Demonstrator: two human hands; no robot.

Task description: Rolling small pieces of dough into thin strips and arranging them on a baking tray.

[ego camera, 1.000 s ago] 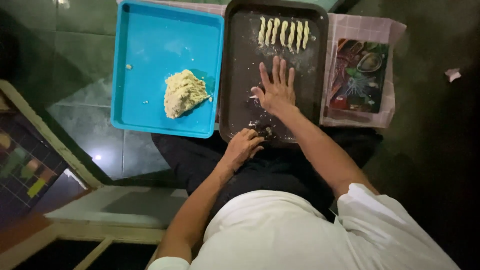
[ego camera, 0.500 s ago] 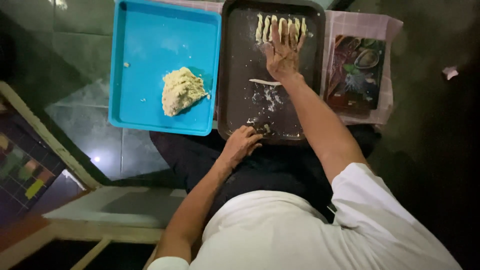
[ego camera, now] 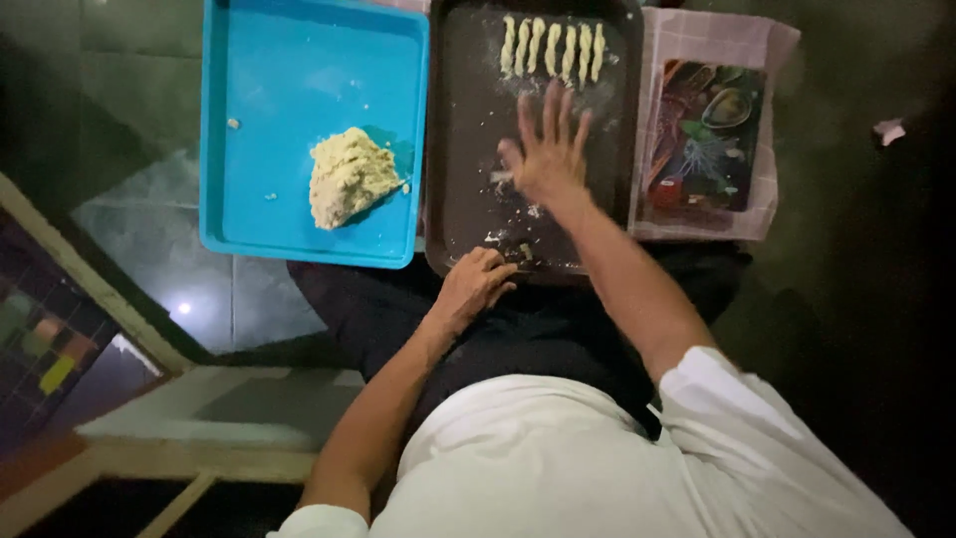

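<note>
My right hand [ego camera: 550, 151] lies flat with fingers spread on the middle of a dark baking tray [ego camera: 468, 120]. A pale bit of dough shows at its thumb side. Beyond the fingertips, several thin dough sticks [ego camera: 553, 48] lie side by side at the tray's far end. My left hand [ego camera: 476, 282] is curled over the tray's near rim, where crumbs and flour are scattered. A lump of pale yellow dough [ego camera: 349, 177] sits on a blue tray [ego camera: 259, 90] to the left.
A printed packet [ego camera: 709, 134] lies on a pink checked cloth [ego camera: 767, 45] right of the dark tray. Both trays rest on a dark tiled floor. A wooden frame edge [ego camera: 90, 289] runs along the left. A small white scrap [ego camera: 886, 130] lies far right.
My right hand reached forward to the row of dough sticks, then drew back to the tray's middle, covering the dough strip that lay there. The left hand stayed at the rim.
</note>
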